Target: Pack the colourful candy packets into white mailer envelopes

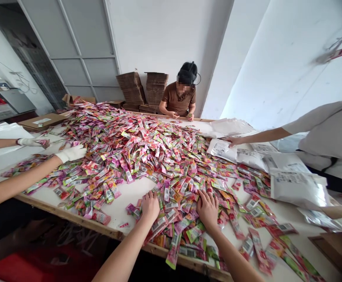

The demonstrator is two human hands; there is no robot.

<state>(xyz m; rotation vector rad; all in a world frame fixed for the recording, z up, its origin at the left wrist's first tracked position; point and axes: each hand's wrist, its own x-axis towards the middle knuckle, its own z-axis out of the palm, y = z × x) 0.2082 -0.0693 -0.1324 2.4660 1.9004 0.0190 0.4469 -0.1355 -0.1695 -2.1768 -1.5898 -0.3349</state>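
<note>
My left hand [151, 206] lies on the near edge of a big heap of small stick sachets [147, 137], fingers pointing away and slightly bent over the packets. On the other side of a cluster of sachets [172, 211], my right hand [208, 206] rests with its fingers spread on the pile. Neither hand shows a packet gripped in it. The sachets are pink, green and purple, with white barcode panels. Some hang over the wooden table edge [116, 234] between my forearms.
Gloved hands of a co-worker [72, 153] reach in from the left. A person in brown [179, 97] sits opposite. At right, another person's arm [259, 137] touches filled white bags [222, 150]. Stacked flat cardboard [156, 87] stands behind; a cardboard box [335, 248] is near right.
</note>
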